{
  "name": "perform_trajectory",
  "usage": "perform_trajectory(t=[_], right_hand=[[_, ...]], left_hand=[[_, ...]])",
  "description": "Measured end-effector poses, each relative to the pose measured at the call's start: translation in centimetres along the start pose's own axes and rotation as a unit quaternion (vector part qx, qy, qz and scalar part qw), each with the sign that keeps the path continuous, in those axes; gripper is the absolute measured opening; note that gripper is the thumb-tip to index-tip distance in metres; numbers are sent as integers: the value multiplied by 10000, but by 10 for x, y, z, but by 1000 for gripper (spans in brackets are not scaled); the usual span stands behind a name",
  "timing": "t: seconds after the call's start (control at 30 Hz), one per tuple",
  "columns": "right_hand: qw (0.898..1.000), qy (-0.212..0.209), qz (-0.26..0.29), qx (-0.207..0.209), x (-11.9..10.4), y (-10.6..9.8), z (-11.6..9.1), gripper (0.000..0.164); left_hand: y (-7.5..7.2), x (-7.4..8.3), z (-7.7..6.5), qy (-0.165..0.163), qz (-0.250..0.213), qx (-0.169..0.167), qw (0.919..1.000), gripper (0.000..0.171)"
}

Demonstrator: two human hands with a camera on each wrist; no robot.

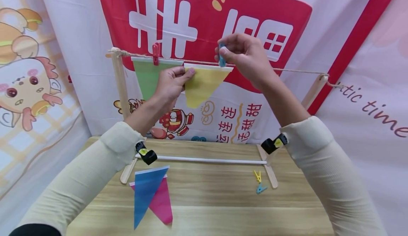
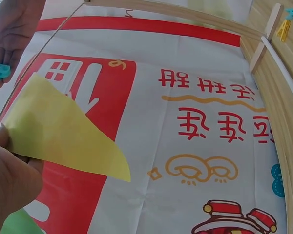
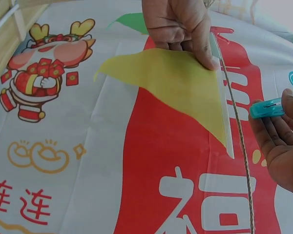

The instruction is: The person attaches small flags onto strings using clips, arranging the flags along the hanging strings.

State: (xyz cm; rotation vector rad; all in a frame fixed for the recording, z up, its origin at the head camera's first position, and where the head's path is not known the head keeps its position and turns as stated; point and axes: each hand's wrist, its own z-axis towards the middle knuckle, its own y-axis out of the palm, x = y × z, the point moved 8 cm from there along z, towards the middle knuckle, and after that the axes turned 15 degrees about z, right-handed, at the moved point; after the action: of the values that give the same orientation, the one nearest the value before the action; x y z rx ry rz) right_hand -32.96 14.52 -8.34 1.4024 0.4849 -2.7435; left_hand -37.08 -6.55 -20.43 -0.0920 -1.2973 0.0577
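Observation:
A yellow triangular pennant (image 1: 205, 84) with a white top edge is pinched near its upper left corner by my left hand (image 1: 170, 84). It lies along the twine (image 1: 287, 70), its top edge close to the string. Between the thumb and fingers of my right hand (image 1: 243, 55) is a blue clothespin (image 1: 222, 55), near the pennant's upper right; in the right wrist view this clothespin (image 3: 267, 108) is apart from the twine. To the left, a green pennant (image 1: 146, 76) hangs from the twine by a red clothespin (image 1: 156, 53), partly covered by my left hand.
Wooden posts (image 1: 118, 84) hold the twine at both ends, joined low by a white rod (image 1: 210, 160). On the table (image 1: 223, 214) lie a blue pennant (image 1: 146, 190) over a pink pennant (image 1: 162, 204), plus a yellow clothespin (image 1: 258, 176) and another blue clothespin (image 1: 261, 188). A printed cloth hangs behind.

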Motion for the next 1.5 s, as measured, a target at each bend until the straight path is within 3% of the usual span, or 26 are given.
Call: perform_trajectory(t=[0.43,0.7,1.2,1.5], right_hand=[[9922,617,910,591,14,5,22,20],[9874,786,1108,806,19,11,29,15],[9941,843,383,564,23,27,35,21],[9962,560,-526,406,18,31,35,23]], left_hand=[[2,0,1,91,24,-97,9999,41],[2,0,1,53,-39,-78,9999,41],[2,0,3,-97,-263,-15,9996,41],[1,0,4,-178,-481,68,9987,42]])
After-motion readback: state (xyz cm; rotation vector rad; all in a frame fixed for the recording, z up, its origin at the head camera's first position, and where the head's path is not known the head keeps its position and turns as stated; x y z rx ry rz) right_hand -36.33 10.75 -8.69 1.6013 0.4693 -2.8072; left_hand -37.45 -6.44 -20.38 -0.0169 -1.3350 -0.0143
